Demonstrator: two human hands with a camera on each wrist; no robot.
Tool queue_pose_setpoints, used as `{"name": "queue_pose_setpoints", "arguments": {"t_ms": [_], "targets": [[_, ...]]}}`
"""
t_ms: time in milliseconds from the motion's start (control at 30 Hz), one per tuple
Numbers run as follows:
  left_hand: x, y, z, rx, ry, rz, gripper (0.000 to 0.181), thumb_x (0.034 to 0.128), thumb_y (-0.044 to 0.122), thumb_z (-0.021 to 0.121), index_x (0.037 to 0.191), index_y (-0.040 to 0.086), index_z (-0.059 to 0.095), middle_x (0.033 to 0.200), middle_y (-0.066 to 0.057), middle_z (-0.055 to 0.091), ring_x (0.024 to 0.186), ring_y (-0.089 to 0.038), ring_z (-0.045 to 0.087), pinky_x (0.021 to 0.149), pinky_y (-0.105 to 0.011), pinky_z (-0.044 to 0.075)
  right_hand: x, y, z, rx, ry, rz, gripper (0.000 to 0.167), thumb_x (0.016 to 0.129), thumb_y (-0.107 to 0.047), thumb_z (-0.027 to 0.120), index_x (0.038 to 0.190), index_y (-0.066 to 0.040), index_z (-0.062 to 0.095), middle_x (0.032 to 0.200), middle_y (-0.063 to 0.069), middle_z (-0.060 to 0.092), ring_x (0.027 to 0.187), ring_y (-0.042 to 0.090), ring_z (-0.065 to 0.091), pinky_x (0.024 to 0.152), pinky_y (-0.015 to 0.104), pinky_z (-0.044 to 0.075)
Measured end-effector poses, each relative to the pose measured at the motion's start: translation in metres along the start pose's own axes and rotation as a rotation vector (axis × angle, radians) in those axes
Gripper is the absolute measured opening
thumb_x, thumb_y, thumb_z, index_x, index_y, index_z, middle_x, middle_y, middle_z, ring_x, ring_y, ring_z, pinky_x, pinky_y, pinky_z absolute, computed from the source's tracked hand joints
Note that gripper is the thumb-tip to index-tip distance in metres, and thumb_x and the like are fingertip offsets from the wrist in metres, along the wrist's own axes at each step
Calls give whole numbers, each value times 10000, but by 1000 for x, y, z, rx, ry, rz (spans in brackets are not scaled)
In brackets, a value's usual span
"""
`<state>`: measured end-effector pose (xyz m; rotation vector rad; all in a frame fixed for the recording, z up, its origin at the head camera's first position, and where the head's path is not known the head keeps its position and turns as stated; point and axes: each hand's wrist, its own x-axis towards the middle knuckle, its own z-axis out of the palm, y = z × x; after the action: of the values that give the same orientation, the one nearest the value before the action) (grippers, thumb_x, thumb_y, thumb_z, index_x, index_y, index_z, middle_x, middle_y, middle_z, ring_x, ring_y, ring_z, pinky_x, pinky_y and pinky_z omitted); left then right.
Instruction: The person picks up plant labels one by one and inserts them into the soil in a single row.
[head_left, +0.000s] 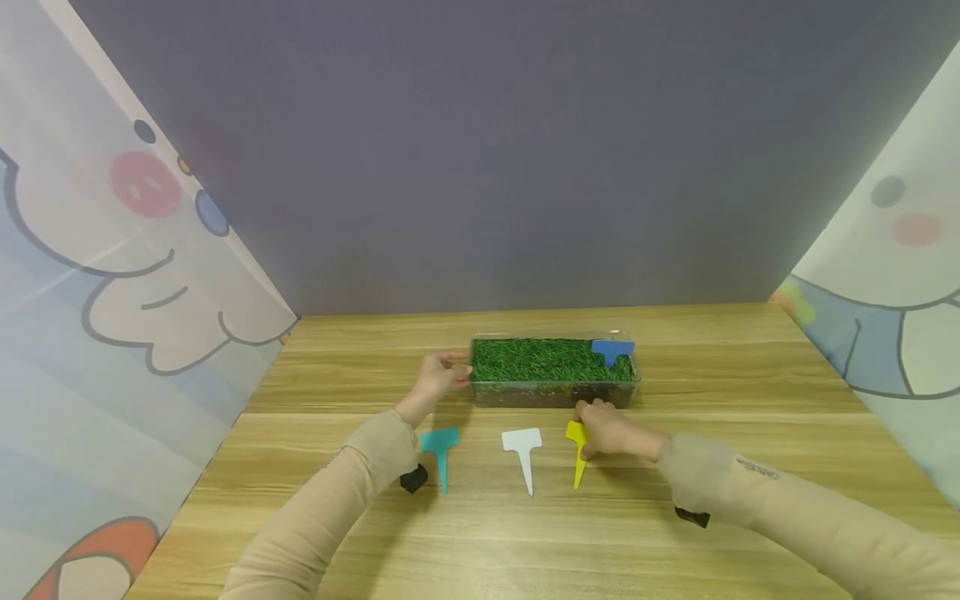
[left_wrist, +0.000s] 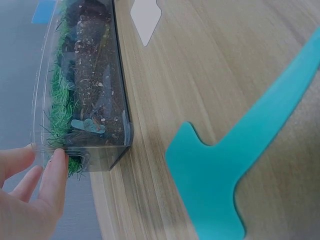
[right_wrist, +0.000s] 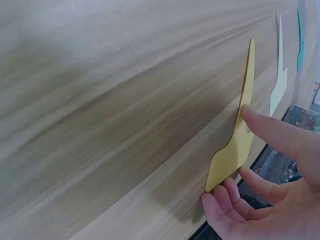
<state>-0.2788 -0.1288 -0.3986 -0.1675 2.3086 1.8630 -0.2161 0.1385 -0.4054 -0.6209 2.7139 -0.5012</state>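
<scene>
The left hand, fingers spread, touches the clear planter's nine-o'clock end; the right hand pinches the yellow T-shaped plant label at its five o'clock.

Head view high, facing forward-down — wrist views low, near; both share planter.

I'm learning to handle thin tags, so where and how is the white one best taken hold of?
Probably pinch the white tag by opposite edges of its broad head, coming from above: it lies flat on the table, and the head faces the planter, leaving the narrow pointed stem free.
</scene>
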Motion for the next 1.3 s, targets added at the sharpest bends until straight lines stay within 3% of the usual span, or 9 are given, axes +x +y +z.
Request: {"name": "queue_pose_setpoints", "arguments": {"t_ms": [433, 700, 900, 1100, 1300], "targets": [[0, 1, 1, 16, 22, -32, 368, 818, -61, 557, 1183, -37, 522, 985, -207, 545, 862, -278, 607, 801, -322, 537, 3, 0, -2, 124, -69, 70, 368, 645, -68, 776, 890, -6, 510, 813, 69, 467, 725, 197, 392, 586, 296, 402], [-1, 1, 0, 18, 4, -1, 355, 829, -41, 558, 1182, -38, 521, 1009, -224, 544, 877, -293, 605, 803, -345, 535, 2, 7, -1, 188, -72, 84, 399, 651, -83, 777, 900, -6, 475, 780, 64, 474, 669, 163, 437, 526, 249, 427], [-2, 1, 1, 32, 6, -3, 356, 825, -38, 563, 1178, -33, 527, 1014, -227, 549, 870, -294, 607, 805, -343, 535, -2, 11, -5, 236, -79, 84, 427, 653, -74, 771, 944, 20, 472, 810, 65, 506, 651, 143, 473, 528, 235, 448], [-1, 0, 0, 12, 2, -7, 354, 830, -37, 560, 1182, -35, 523, 1021, -230, 532, 896, -312, 598, 833, -365, 521, -5, 17, -12, 256, -88, 66, 350, 670, -50, 749, 911, 34, 509, 872, 87, 525, 697, 147, 493, 557, 238, 475], [-1, 0, 1, 11, 4, -4, 356, 826, -33, 567, 1179, -35, 525, 1006, -224, 536, 885, -309, 599, 825, -361, 526, -8, 17, -23, 299, -126, 29, 247, 698, -3, 704, 884, 46, 550, 784, 63, 530, 645, 124, 457, 526, 212, 437]]}}
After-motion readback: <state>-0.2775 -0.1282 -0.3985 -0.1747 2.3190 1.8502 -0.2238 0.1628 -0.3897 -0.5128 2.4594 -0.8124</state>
